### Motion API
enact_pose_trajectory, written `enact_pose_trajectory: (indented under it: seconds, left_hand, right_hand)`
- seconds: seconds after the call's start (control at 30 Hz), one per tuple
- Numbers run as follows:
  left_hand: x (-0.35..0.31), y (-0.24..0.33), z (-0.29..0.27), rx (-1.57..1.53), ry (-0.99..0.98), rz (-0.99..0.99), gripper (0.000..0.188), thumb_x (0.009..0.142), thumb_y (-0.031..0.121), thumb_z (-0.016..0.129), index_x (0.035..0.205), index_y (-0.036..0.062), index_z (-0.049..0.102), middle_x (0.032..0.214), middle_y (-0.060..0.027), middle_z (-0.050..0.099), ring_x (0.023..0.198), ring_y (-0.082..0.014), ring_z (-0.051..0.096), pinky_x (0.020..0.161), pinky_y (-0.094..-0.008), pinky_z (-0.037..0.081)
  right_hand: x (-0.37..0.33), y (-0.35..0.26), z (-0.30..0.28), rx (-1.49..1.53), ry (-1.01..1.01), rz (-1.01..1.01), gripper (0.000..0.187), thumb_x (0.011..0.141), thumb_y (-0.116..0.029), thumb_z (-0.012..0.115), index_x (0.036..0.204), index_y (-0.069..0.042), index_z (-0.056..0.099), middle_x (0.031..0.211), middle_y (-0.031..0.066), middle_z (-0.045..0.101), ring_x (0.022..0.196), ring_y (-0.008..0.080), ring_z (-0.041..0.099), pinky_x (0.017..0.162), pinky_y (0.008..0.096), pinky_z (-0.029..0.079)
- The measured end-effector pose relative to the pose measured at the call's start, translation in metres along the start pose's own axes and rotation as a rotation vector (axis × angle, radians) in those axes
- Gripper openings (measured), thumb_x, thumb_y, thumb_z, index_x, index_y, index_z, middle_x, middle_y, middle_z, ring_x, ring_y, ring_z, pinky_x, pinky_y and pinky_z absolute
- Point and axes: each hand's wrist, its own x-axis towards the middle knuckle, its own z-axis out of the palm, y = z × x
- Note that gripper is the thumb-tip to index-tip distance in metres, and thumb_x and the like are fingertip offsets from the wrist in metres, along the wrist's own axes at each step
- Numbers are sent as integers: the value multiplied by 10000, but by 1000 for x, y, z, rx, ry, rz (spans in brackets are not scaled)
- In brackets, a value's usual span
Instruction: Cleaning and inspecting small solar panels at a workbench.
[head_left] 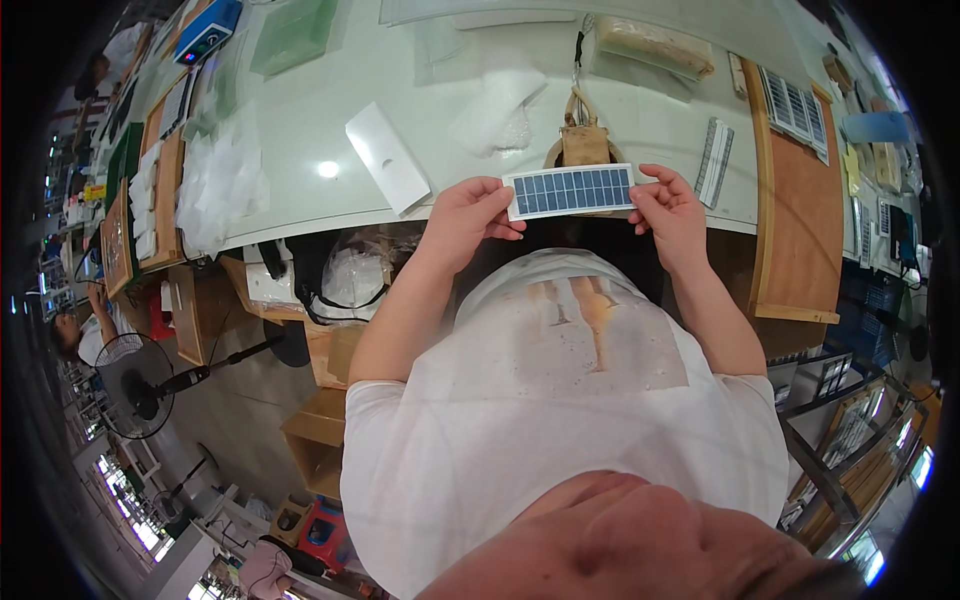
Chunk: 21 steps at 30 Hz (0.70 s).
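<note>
Between my two hands is a small solar panel [572, 190], dark blue cells in a white border, held level near the table's front edge. My left hand [474, 216] pinches its left end between thumb and fingers. At the right end, the thumb and fingers of my right hand [668, 208] grip the short edge. Just beyond the panel stands a tan wooden block-like fixture [585, 145] with a cord running up from it. A white rectangular box [388, 160] with a round notch lies to the left of my left hand.
Clear plastic bags [218, 185] pile up at the table's left. On the right, a wooden board [800, 200] carries more panels [795, 108]; a bundle of strips [713, 162] lies beside it. A blue device [208, 30] sits far left. A standing fan [140, 385] and another person [95, 335] are off to the left.
</note>
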Motion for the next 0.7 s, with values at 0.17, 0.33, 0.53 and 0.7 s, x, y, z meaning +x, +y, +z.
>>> enact_pose_trajectory:
  seconds: [0.17, 0.33, 0.53, 0.7]
  left_hand:
    - [2, -3, -4, -5, -15, 27, 190, 912, 133, 600, 1012, -27, 585, 807, -82, 631, 667, -167, 658, 599, -278, 577]
    - [0, 3, 4, 42, 11, 28, 206, 932, 134, 558, 1005, -58, 572, 782, -80, 600, 689, -178, 647, 615, -279, 567]
    - [9, 6, 7, 156, 31, 43, 205, 902, 155, 601, 970, -38, 581, 756, -75, 610, 693, -173, 654, 597, -276, 559]
    - [24, 8, 17, 512, 199, 236, 209, 816, 133, 709, 925, 11, 580, 735, -6, 588, 588, -53, 503, 521, -194, 407]
  right_hand:
    - [2, 0, 2, 2, -3, -1, 318, 863, -57, 643, 1159, -16, 532, 831, 56, 624, 617, 87, 570, 508, 197, 453]
    - [7, -5, -1, -13, -3, 23, 322, 858, -50, 642, 1159, -11, 531, 807, 51, 633, 613, 87, 577, 503, 195, 457]
    - [16, -11, -9, -60, 6, 77, 364, 810, -85, 672, 1136, 7, 540, 772, 53, 628, 568, 110, 585, 451, 215, 451]
    - [19, -29, -34, -37, -185, 270, 258, 813, -51, 629, 1059, -3, 565, 665, 10, 555, 482, 67, 489, 393, 198, 334]
